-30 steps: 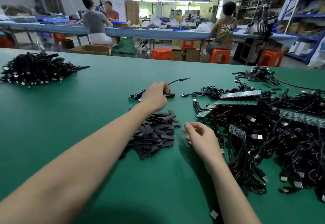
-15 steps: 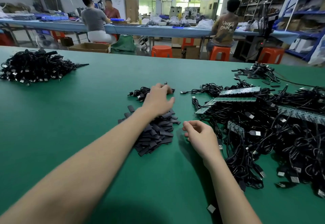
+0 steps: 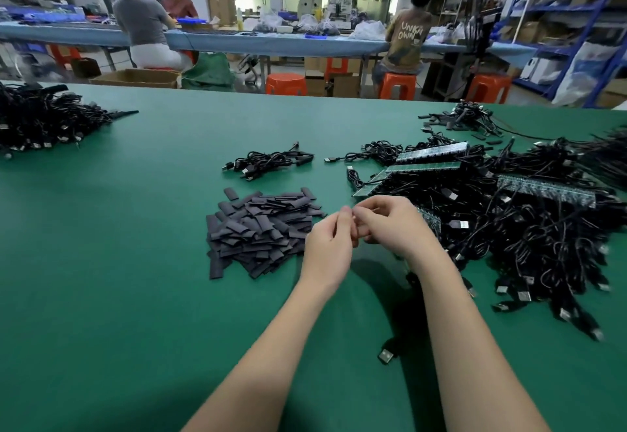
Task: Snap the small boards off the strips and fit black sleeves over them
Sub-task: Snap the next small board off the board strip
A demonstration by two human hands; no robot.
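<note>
My left hand (image 3: 327,248) and my right hand (image 3: 393,224) meet fingertip to fingertip above the green table (image 3: 135,296). My right hand's fingers curl round something small that stays hidden. A black cable (image 3: 411,277) trails from under that wrist to a USB plug (image 3: 385,356). My left hand's fingers bend toward the right fingertips; whether they pinch anything is hidden. A heap of flat black sleeves (image 3: 258,228) lies just left of my hands. Green board strips (image 3: 431,152) rest on a big tangle of black cables (image 3: 509,235) to the right.
A small bunch of cables (image 3: 268,162) lies beyond the sleeves. A larger pile of cables (image 3: 40,119) sits at the far left, and a smaller one (image 3: 464,117) at the far right. People sit at a blue bench (image 3: 237,41) behind the table.
My left hand has drawn back from the small bunch of cables beyond the sleeves and joined my right hand. The right hand lifted slightly toward it.
</note>
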